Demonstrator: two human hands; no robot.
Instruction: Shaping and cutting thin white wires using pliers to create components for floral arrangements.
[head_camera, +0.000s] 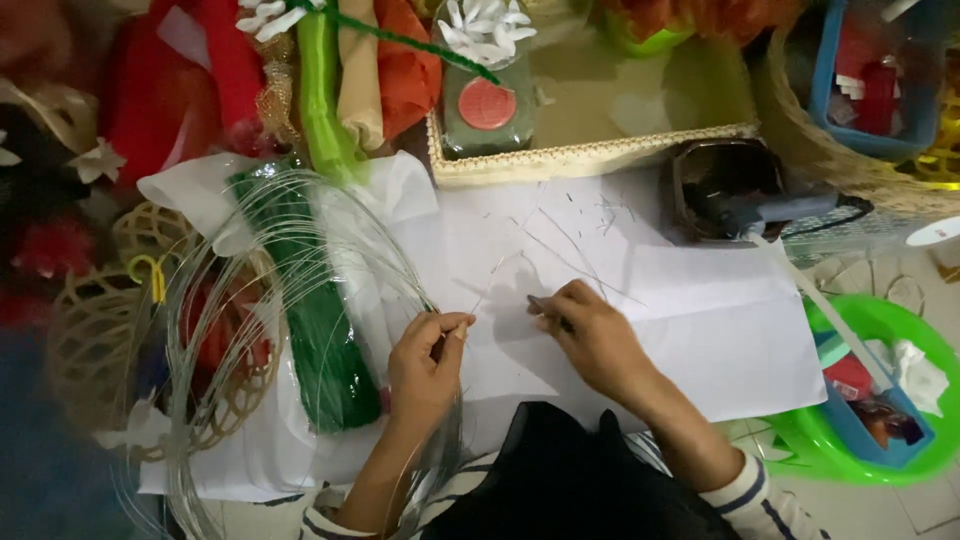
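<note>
Work over the white paper sheet (640, 300), which serves as the landmark for every position below. Your left hand (425, 365) sits at the sheet's left-hand portion, fingers curled nearly shut, with thumb and forefinger pinched on the free end of a thin silvery wire (490, 283); that strand rises from the pinch toward the sheet's centre, and behind the hand it appears to feed from the large wire coil (250, 330) lying over the sheet's left edge. Your right hand (590, 335) rests just right of the left hand, near the sheet's middle, closed around a small dark tool (548, 310) whose tip points toward the wire; whether it is a cutter or pliers cannot be determined from this view. To perform this step well, hold the pinch close to the working point so the springy strand does not whip, bring the tool square to the wire, and keep both hands low over the sheet so that offcuts fall among the short wire scraps (585, 215) already scattered on the sheet's upper part. Keep the coil loops clear of your left wrist. A green bundle (320, 350) in clear wrapping lies along the sheet's left side under the coil, a woven-edged tray (590, 155) borders the sheet's far edge, and a green plastic basket (870, 400) stands off its right corner.
</note>
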